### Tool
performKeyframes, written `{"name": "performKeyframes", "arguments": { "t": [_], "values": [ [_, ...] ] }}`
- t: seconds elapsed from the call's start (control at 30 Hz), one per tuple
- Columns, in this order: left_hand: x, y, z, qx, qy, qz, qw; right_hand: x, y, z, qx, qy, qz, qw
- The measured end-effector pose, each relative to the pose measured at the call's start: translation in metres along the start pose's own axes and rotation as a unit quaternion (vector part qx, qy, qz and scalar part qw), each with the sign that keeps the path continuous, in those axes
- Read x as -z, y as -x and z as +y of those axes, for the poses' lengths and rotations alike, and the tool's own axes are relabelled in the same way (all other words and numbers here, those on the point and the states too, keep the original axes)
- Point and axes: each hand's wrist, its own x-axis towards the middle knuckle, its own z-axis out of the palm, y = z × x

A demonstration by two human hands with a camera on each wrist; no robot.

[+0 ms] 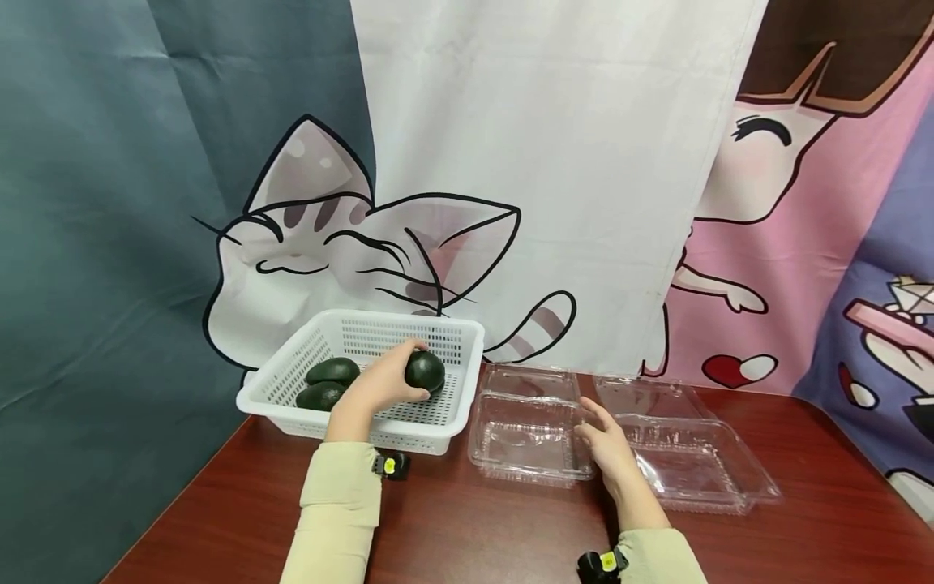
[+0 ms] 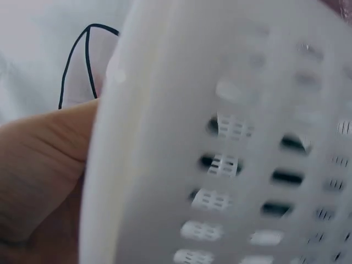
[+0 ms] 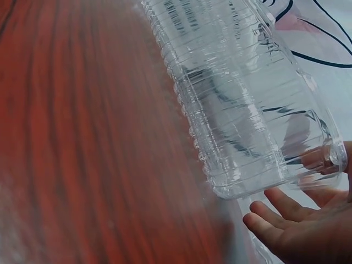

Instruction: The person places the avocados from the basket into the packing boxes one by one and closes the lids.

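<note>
In the head view, my left hand (image 1: pixel 389 380) reaches into a white plastic basket (image 1: pixel 464 397) and grips a dark green avocado (image 1: pixel 426 371) between thumb and fingers. Two more avocados (image 1: pixel 332 371) lie together at the basket's left side. The left wrist view is mostly filled by the basket's slotted wall (image 2: pixel 159 165), which hides the held avocado. To the right, my right hand (image 1: pixel 609 442) holds the near-right rim of a clear plastic clamshell container (image 1: pixel 529 446). In the right wrist view, its thumb shows through the plastic while the other fingers (image 3: pixel 275 220) extend outside the wall.
A second clear clamshell container (image 1: pixel 693 462) stands open to the right of my right hand. Both containers have their lids folded back toward the printed cloth (image 1: pixel 584 162) behind the table. The reddish-brown wooden tabletop (image 1: pixel 496 535) extends in front of them.
</note>
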Motion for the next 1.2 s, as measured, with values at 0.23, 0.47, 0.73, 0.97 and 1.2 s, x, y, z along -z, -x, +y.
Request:
{"name": "performKeyframes", "arguments": {
  "t": [0.23,0.47,0.73,0.97,1.2],
  "values": [
    [-0.009,0.004,0.007,-0.033,-0.02,0.045,0.9982,-0.001,0.001,-0.002,0.01,-0.02,0.0,1.0],
    [-0.014,0.008,0.013,-0.047,-0.013,0.069,0.9964,-0.003,0.002,-0.001,0.01,-0.019,0.008,1.0],
    [-0.016,0.008,0.029,-0.063,-0.008,0.097,0.9933,-0.002,0.001,0.0,0.011,-0.02,0.024,0.999],
    [-0.018,0.004,0.04,-0.076,-0.008,0.1,0.992,-0.002,0.0,0.0,0.012,-0.023,0.03,0.999],
    [-0.023,-0.001,0.048,-0.095,-0.006,0.099,0.9905,0.001,0.0,0.0,0.012,-0.018,0.032,0.999]
  ]
}}
